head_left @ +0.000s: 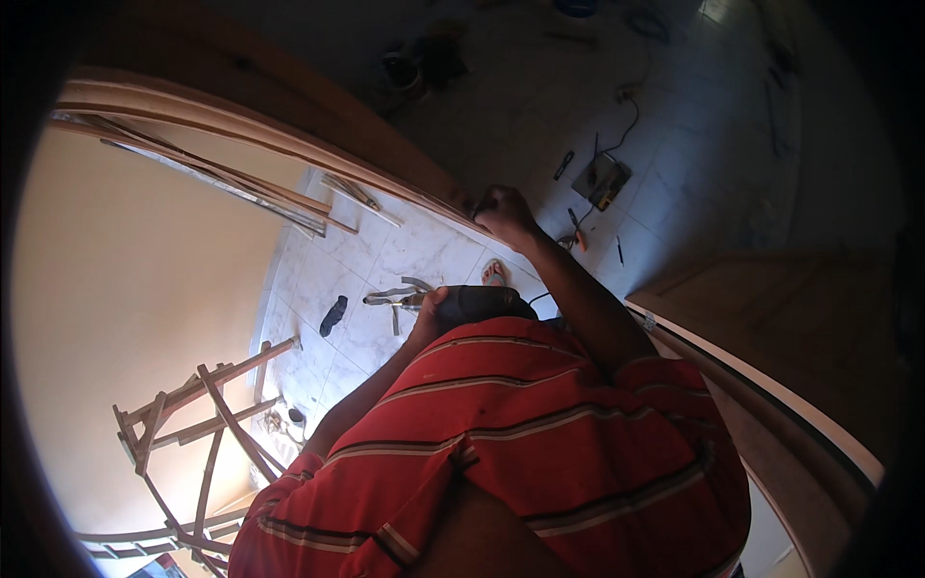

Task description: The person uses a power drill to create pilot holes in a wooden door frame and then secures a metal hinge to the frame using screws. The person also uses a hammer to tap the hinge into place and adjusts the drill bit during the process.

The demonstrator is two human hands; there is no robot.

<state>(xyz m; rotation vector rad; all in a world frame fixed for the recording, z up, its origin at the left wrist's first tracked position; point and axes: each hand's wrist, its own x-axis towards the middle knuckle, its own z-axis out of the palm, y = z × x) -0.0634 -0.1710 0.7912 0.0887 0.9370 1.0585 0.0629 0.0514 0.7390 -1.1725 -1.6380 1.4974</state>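
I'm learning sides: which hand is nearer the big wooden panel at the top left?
Right. The right hand is at the near end of the wooden panel; the left hand is farther back, near the red shirt.

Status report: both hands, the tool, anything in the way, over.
Left hand gripping dark power tool. Right hand at edge of wooden panel. Dark object on floor, off left.

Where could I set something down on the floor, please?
The tiled floor looks bare between the pale wood strips and the black bundle. A dimmer patch right of the thin black tool also looks bare. It is crowded around the square piece, with an orange tool close by.
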